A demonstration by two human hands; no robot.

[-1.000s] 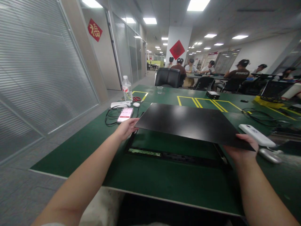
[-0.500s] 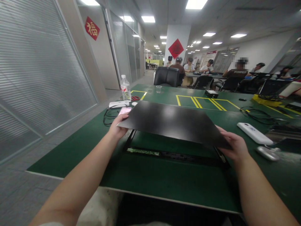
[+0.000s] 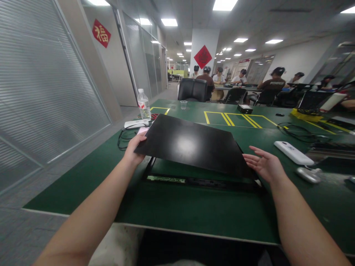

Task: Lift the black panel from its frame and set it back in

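A thin, glossy black panel, like a display screen, is tilted with its left side raised. My left hand grips its left edge. My right hand is open beside the right edge, fingers spread with the palm toward the panel; whether the fingertips touch it I cannot tell. Under the panel a dark frame lies on the green table. Along the frame's near side runs a green circuit board strip. The panel hides the rest of the frame, and its right side rests at or close to it.
Left of the panel are a water bottle, a white power bank with cable and a phone. A plastic cup and a black box stand farther back. Another white device lies right. People sit at far tables.
My right hand has let go of the panel's right edge and opened. The panel's right side has dropped toward the frame, while my left hand keeps its hold.
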